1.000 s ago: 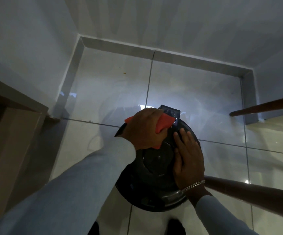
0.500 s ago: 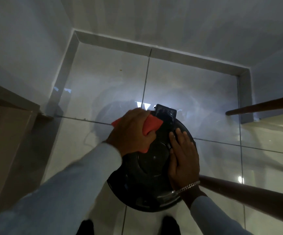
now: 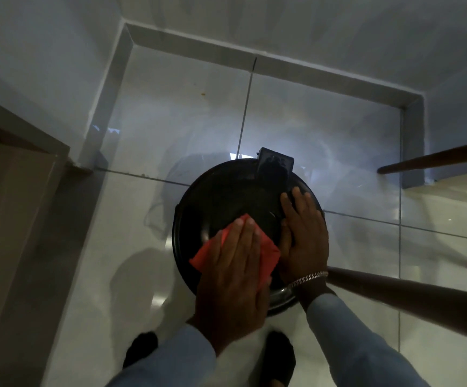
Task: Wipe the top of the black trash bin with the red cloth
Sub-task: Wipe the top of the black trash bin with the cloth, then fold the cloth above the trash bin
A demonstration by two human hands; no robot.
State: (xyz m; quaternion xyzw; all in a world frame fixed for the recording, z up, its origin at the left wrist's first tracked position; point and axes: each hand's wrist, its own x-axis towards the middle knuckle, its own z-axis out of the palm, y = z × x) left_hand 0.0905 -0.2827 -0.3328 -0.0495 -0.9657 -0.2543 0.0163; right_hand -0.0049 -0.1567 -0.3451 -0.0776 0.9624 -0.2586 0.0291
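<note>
Open floor (image 3: pixel 187 129) beyond bin (image 3: pixel 226 196), chair legs (image 3: pixel 394 291) crowd right

Glossy black plastic trash bin (image 3: pixel 226 196) stands on polished, reflective floor tiles (image 3: pixel 185 129); matt red cloth (image 3: pixel 268 252) lies on its lid, smooth wooden rail (image 3: pixel 394 294) beside it.

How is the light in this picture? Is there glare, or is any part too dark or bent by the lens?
Head view: the scene is dim overall. A bright white glare sits on the glossy floor tiles just behind the bin, whose black top shows little detail. The left hand and red cloth are sharp. The wide lens bends the skirting lines at the frame edges.
</note>
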